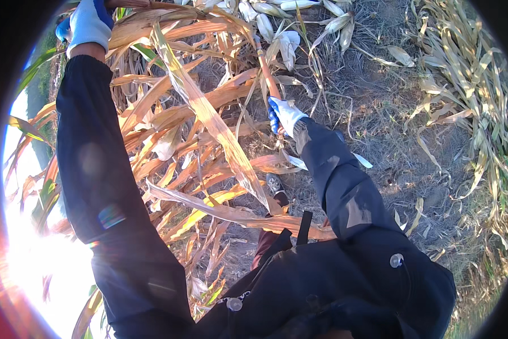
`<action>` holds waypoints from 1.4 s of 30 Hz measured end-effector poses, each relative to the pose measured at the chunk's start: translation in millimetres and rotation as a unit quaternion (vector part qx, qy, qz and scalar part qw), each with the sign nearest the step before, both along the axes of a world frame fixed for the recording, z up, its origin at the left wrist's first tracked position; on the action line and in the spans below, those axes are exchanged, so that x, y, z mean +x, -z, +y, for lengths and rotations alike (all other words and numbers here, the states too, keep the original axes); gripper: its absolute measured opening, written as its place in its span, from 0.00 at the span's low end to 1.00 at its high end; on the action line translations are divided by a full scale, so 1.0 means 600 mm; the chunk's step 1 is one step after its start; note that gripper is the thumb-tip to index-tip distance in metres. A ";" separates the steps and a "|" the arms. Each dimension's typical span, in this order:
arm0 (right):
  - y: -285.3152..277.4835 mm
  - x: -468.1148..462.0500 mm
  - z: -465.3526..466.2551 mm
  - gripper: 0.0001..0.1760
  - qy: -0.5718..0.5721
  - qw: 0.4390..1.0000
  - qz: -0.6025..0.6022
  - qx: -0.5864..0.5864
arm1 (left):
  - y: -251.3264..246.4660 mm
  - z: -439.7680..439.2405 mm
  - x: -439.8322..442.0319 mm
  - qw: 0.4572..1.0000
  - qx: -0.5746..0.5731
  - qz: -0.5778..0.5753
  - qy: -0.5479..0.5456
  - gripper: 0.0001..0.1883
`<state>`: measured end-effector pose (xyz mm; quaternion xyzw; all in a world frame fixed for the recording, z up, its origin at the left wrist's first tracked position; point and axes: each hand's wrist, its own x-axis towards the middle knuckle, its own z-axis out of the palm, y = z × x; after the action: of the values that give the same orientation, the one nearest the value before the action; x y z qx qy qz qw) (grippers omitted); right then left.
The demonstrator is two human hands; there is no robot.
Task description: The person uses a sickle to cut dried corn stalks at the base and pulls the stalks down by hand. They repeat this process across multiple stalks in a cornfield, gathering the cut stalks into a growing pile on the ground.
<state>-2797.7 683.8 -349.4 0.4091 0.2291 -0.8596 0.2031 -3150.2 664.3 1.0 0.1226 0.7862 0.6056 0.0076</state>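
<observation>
My left hand (pixel 88 25), in a white and blue work glove, is raised at the top left beside dry corn stalks and leaves (pixel 139 27); its fingers are partly cut off by the view's edge, so its grip is unclear. In a matching glove, my right hand (pixel 282 115) is closed around the wooden handle (pixel 267 72) of a long tool. The handle runs up and slightly left from my fist, and its far end lies among corn leaves, where the tool's head cannot be made out. A long dry leaf (pixel 211 118) slants between my two arms.
Husked and half-husked corn ears (pixel 296 5) lie on the ground at the top. Cut stalks and leaves (pixel 483 84) form a heap along the right. Standing dry corn (pixel 169 148) crowds the left. My shoe (pixel 275 183) is on soil littered with dry grass. Strong sun glares at lower left.
</observation>
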 end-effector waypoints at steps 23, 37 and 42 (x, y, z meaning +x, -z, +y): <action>0.076 0.201 0.106 0.22 -0.297 0.767 -0.016 0.569 | -0.047 -0.381 0.406 0.957 0.206 -0.053 0.198 0.12; -0.019 0.228 0.028 0.21 -0.333 0.840 0.079 0.420 | 0.198 -0.269 0.189 0.985 0.032 -0.155 -0.076 0.36; -0.038 0.249 0.057 0.22 -0.351 0.831 0.055 0.428 | 0.268 -0.208 0.068 0.993 0.070 -0.015 0.095 0.06</action>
<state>-2648.4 717.8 -326.5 0.2995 0.7131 -0.5676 0.2823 -3109.4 539.3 -159.8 0.1883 0.7263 0.6576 0.0680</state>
